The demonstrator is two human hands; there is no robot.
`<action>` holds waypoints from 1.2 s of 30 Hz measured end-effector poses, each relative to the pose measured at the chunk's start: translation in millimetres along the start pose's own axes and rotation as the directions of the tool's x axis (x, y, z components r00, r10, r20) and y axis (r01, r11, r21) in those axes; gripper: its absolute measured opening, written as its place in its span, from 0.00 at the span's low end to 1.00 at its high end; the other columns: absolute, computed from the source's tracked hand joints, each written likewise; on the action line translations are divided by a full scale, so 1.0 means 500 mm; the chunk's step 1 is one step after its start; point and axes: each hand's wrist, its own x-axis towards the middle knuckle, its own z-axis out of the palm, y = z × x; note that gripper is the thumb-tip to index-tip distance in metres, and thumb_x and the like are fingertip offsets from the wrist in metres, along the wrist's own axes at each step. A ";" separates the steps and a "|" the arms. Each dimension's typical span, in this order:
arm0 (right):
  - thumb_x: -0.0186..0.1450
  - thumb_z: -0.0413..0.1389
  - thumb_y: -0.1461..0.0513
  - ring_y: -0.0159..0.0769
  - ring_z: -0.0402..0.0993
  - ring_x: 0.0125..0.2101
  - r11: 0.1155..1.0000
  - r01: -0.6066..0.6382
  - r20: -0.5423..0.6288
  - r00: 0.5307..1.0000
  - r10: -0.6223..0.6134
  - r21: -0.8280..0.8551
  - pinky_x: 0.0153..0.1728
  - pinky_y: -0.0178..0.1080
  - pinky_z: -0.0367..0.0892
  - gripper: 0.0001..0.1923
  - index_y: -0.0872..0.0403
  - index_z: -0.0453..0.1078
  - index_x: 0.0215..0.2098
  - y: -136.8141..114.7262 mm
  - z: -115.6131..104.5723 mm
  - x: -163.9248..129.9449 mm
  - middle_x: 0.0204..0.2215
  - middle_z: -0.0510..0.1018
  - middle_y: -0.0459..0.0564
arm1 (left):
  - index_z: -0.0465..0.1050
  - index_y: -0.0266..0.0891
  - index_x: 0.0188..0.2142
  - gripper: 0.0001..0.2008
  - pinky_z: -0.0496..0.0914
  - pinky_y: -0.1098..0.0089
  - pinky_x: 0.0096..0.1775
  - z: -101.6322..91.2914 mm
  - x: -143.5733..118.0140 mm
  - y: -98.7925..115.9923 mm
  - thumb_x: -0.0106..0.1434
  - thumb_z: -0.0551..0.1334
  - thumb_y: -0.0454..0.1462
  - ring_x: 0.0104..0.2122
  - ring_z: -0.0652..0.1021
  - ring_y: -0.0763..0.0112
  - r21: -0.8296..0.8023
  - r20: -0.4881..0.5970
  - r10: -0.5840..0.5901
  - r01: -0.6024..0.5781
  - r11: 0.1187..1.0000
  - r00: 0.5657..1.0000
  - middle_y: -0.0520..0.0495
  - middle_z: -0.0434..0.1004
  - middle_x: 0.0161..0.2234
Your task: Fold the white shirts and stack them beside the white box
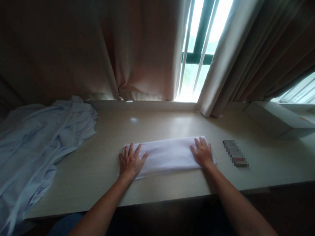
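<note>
- L hand (131, 162) is lying open, palm down, fingers spread, on the L end of the folded white cloth (168, 154); it's gripping nothing.
- R hand (203, 153) is resting likewise on the R end, fingers fanned, nothing pinched.
- Folded cloth is sitting lengthwise under & btw. both hands, flat on the worktop (92, 184), R end angling a bit further back.
- By the L wrist, a bit of lower layer is poking out past the front edge; prob. worth tucking in before pressing harder, b/c creases could set there.
- Step looks like flattening: doing it well is prob. meaning light, even pressure, sweeping mid → ends, w/o dragging the top layer off those below.
- Just R of the cloth, a pixelated object (235, 154) is lying; can't tell what. Best not bumping it on outward strokes.
- Far L, a rumpled white fabric pile (50, 127) is spreading, apart from the cloth.
- At back, daylight is entering btw. curtains (228, 48); prob. handy for spotting wrinkles.
</note>
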 end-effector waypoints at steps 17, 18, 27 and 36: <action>0.71 0.37 0.52 0.46 0.52 0.63 0.984 -0.168 0.016 0.986 0.168 0.057 0.62 0.48 0.45 0.31 0.57 0.54 0.67 0.003 -0.001 -0.003 0.65 0.59 0.57 | 0.56 0.48 0.66 0.34 0.46 0.42 0.62 -0.018 0.001 0.007 0.65 0.47 0.57 0.67 0.48 0.47 0.000 0.073 -0.018 0.018 1.000 0.997 0.40 0.48 0.69; 0.71 0.37 0.52 0.46 0.52 0.63 0.983 -0.171 0.018 0.985 0.170 0.060 0.62 0.48 0.45 0.31 0.57 0.54 0.67 0.003 -0.002 -0.003 0.65 0.58 0.57 | 0.56 0.47 0.66 0.34 0.45 0.41 0.62 -0.019 0.001 0.006 0.64 0.47 0.57 0.67 0.47 0.46 0.005 0.071 -0.018 0.018 1.000 0.997 0.40 0.48 0.69; 0.71 0.37 0.52 0.46 0.51 0.64 0.983 -0.177 0.013 0.984 0.177 0.054 0.62 0.49 0.44 0.31 0.57 0.53 0.67 0.002 0.003 -0.003 0.65 0.58 0.57 | 0.52 0.49 0.67 0.33 0.36 0.46 0.65 -0.066 -0.018 0.114 0.66 0.47 0.56 0.69 0.44 0.52 -0.023 0.005 0.282 -0.282 0.959 0.959 0.43 0.44 0.70; 0.71 0.36 0.52 0.47 0.50 0.64 0.981 -0.189 0.027 0.982 0.188 0.041 0.63 0.51 0.43 0.31 0.58 0.52 0.67 0.000 0.010 -0.001 0.66 0.56 0.58 | 0.49 0.56 0.67 0.39 0.29 0.36 0.61 0.027 -0.107 0.269 0.60 0.50 0.62 0.68 0.39 0.43 -0.197 0.076 0.312 -0.293 0.936 0.947 0.47 0.39 0.71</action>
